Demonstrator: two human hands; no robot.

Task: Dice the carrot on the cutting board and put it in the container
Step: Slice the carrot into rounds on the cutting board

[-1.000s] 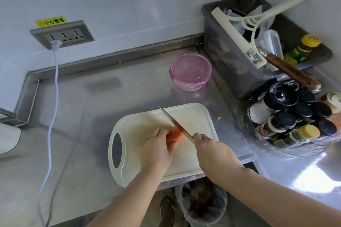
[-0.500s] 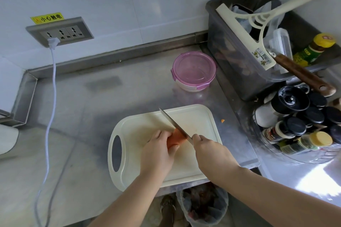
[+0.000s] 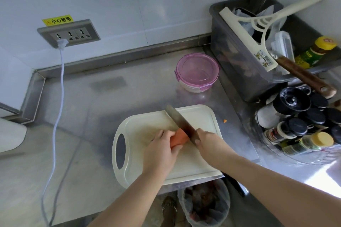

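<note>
Left hand pins the carrot under curled fingers on the cutting board; right hand, just right of it, grips the knife, blade against the carrot's exposed end. Risk: the round carrot rolls, sending the blade into adjacent fingertips. Beyond the grip, well apart, the container sits lidded; contents cannot be determined.

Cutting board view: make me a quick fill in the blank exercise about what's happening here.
1. The left hand holds the carrot on the white ____.
2. The right hand grips a ____ whose blade meets the carrot.
3. A small orange scrap lies on the counter to the ____ of the board.
Missing words: cutting board; knife; right.
</note>
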